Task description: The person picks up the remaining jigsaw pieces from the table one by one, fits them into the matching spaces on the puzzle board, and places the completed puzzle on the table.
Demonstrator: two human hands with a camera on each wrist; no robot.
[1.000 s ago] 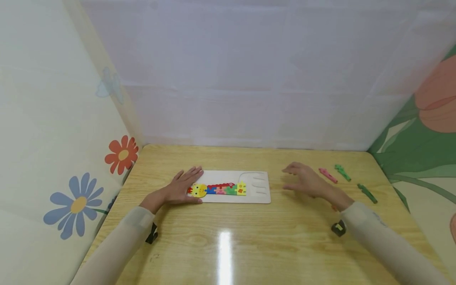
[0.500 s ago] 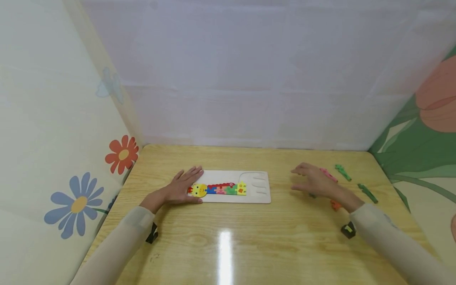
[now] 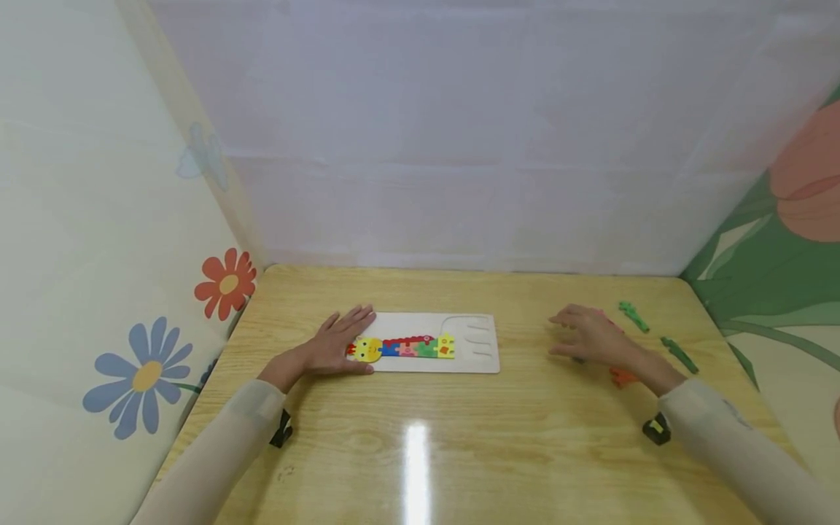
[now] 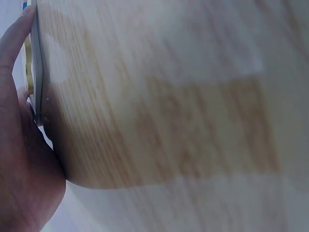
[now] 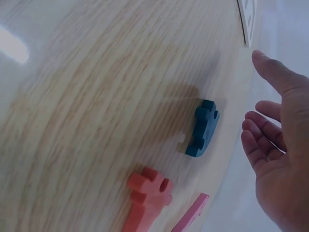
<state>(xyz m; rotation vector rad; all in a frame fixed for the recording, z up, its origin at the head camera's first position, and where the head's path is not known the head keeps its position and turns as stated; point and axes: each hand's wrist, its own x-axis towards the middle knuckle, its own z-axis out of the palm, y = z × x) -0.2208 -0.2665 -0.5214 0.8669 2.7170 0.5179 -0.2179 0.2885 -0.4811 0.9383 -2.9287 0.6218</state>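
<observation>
A white puzzle board (image 3: 394,323) lies on the table, with a giraffe of several coloured pieces (image 3: 417,347) in its left and middle part. Its right end shows bare leg-shaped recesses. My left hand (image 3: 337,343) rests across the board's left end, fingers spread; the left wrist view shows its thumb (image 4: 14,41) along the board's edge. My right hand (image 3: 590,335) hovers with loosely bent fingers, holding nothing. Beneath and beside it lie a dark teal piece (image 5: 203,129), an orange piece (image 5: 148,194) and a pink piece (image 5: 192,212), the last mostly hidden by the hand in the head view.
Farther right lie a light green piece (image 3: 633,316) and a dark green piece (image 3: 679,355). A white sheet (image 3: 459,146) hangs behind the wooden table (image 3: 512,430). Flower-printed walls stand at both sides.
My right hand has moved right, away from the board, and now hovers over the loose pieces. The orange and dark teal pieces have come into sight. My left hand has stayed still.
</observation>
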